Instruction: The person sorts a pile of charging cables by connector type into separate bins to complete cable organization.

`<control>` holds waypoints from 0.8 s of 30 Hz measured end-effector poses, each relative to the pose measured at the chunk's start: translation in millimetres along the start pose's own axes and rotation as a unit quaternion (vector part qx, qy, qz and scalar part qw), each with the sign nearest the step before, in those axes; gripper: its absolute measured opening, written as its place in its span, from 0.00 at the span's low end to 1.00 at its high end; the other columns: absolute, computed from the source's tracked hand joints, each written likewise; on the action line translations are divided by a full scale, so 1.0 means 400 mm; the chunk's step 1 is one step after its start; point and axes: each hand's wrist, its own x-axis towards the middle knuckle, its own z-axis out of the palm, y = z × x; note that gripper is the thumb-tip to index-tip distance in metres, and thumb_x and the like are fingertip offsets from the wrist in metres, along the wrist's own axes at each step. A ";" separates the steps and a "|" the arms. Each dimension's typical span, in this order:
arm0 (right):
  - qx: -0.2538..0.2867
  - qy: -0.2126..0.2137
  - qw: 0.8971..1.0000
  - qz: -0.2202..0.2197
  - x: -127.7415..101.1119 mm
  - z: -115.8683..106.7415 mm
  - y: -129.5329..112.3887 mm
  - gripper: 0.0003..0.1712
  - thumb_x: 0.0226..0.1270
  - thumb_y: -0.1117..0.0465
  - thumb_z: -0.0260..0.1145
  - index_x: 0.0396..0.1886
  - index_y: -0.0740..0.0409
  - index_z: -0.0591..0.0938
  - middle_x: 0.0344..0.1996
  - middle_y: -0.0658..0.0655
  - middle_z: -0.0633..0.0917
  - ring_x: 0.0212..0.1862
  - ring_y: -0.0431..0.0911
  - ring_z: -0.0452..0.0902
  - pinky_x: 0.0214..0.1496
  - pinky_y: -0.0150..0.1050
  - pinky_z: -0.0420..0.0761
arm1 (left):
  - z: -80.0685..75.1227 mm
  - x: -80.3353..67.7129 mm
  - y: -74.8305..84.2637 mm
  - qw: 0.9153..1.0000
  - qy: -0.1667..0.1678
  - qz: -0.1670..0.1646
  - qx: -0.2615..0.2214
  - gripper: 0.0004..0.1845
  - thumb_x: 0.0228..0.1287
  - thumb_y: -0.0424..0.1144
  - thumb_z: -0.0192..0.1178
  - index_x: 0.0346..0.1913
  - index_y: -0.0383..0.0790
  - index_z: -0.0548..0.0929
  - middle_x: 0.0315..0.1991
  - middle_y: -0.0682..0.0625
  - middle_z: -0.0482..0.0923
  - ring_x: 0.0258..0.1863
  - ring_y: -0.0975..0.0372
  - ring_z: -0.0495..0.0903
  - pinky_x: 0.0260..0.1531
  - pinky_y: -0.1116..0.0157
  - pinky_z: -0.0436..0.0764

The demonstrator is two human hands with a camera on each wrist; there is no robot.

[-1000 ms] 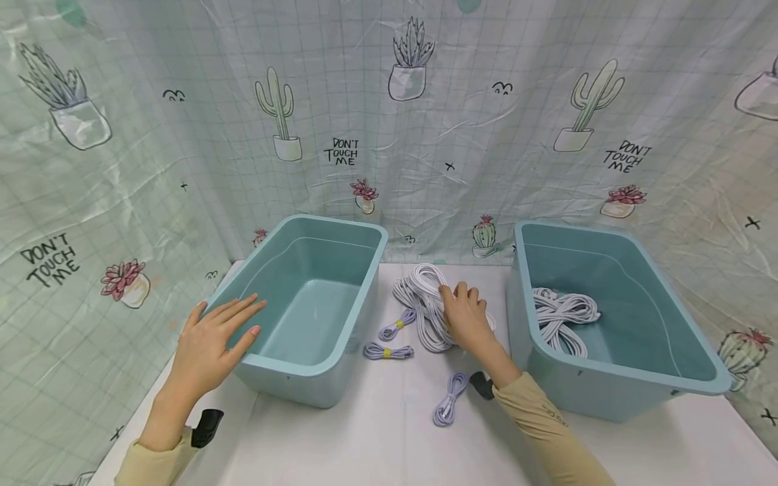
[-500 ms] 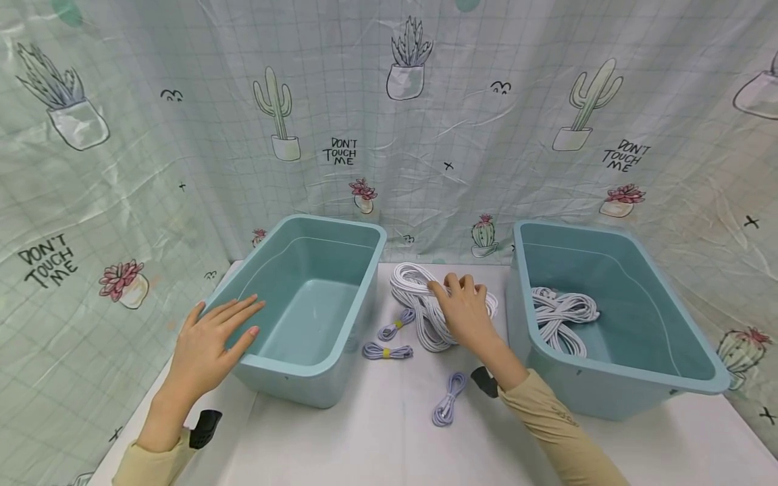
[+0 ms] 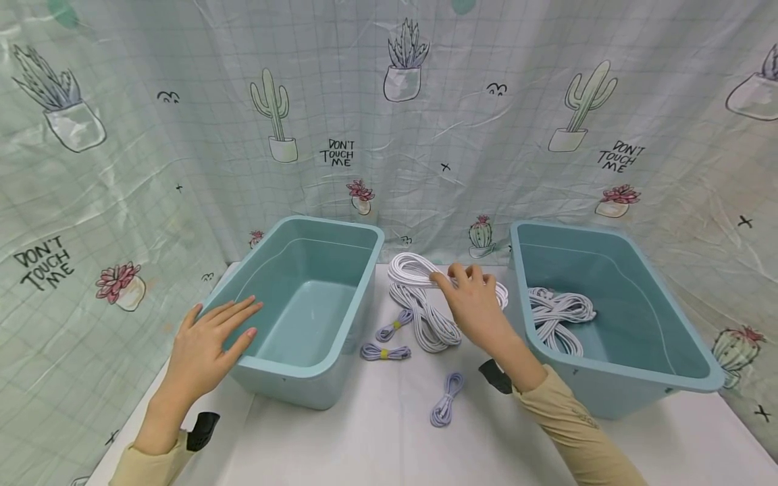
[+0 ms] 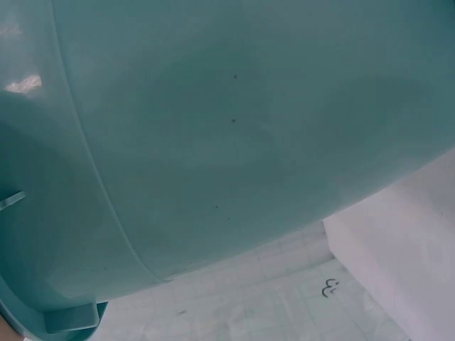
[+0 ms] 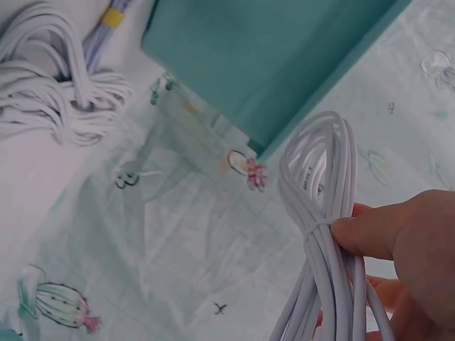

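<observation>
- The white cable coil is in the right hand, between the two bins on the table, its far loop raised off the surface while more white cable trails below on the table.
- The right wrist view shows that hand's thumb and fingers pinching the bundled strands of the coil.
- To do this well, I'd say the grip should gather every loop before lifting higher, so nothing snags on the pile beneath or drags the small cables along.
- The left hand lies flat with fingers spread on the near left rim of the left bin, steadying it.
- The right bin holds another white coil.
- Three small lilac cables lie on the white table, near the pile.
- Compared with a second ago, the right hand has moved farther and rightward and the coil has come up from the pile; the left hand has stayed put.
</observation>
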 end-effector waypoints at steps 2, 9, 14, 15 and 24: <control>0.002 0.003 1.000 -0.002 0.000 -0.014 0.004 0.25 0.55 0.72 0.61 0.51 0.47 0.72 0.41 0.58 0.71 0.38 0.54 0.65 0.30 0.46 0.65 | 0.000 -0.001 0.000 1.000 0.000 0.000 0.000 0.22 0.56 0.44 0.58 0.56 0.50 0.75 0.56 0.47 0.74 0.53 0.45 0.72 0.58 0.40 0.55; 0.006 0.043 0.999 -0.012 0.006 -0.060 0.022 0.21 0.56 0.70 0.61 0.49 0.49 0.73 0.38 0.58 0.72 0.36 0.55 0.64 0.28 0.44 0.63 | 0.002 -0.001 0.000 1.000 -0.001 0.001 0.001 0.21 0.58 0.46 0.56 0.56 0.50 0.75 0.56 0.47 0.74 0.53 0.45 0.72 0.58 0.40 0.55; 0.006 0.031 1.000 -0.004 0.010 -0.102 0.037 0.20 0.57 0.68 0.61 0.50 0.50 0.74 0.40 0.59 0.72 0.37 0.56 0.65 0.28 0.47 0.66 | 0.003 0.001 0.000 1.000 0.000 0.001 0.000 0.21 0.57 0.45 0.57 0.56 0.50 0.75 0.56 0.47 0.74 0.53 0.45 0.72 0.58 0.41 0.55; 0.006 0.028 1.000 -0.003 0.009 -0.110 0.041 0.20 0.58 0.68 0.60 0.50 0.50 0.74 0.40 0.59 0.72 0.37 0.57 0.65 0.28 0.47 0.66 | 0.004 0.001 0.000 1.000 0.000 0.001 0.000 0.21 0.57 0.45 0.57 0.56 0.50 0.75 0.56 0.47 0.74 0.53 0.45 0.72 0.58 0.41 0.55; 0.019 0.038 0.999 0.004 -0.009 -0.169 0.088 0.19 0.59 0.67 0.60 0.50 0.50 0.73 0.39 0.58 0.71 0.35 0.56 0.63 0.25 0.43 0.61 | 0.005 -0.001 -0.002 1.000 0.002 -0.001 0.000 0.21 0.58 0.45 0.57 0.56 0.50 0.75 0.55 0.47 0.74 0.53 0.45 0.72 0.58 0.41 0.55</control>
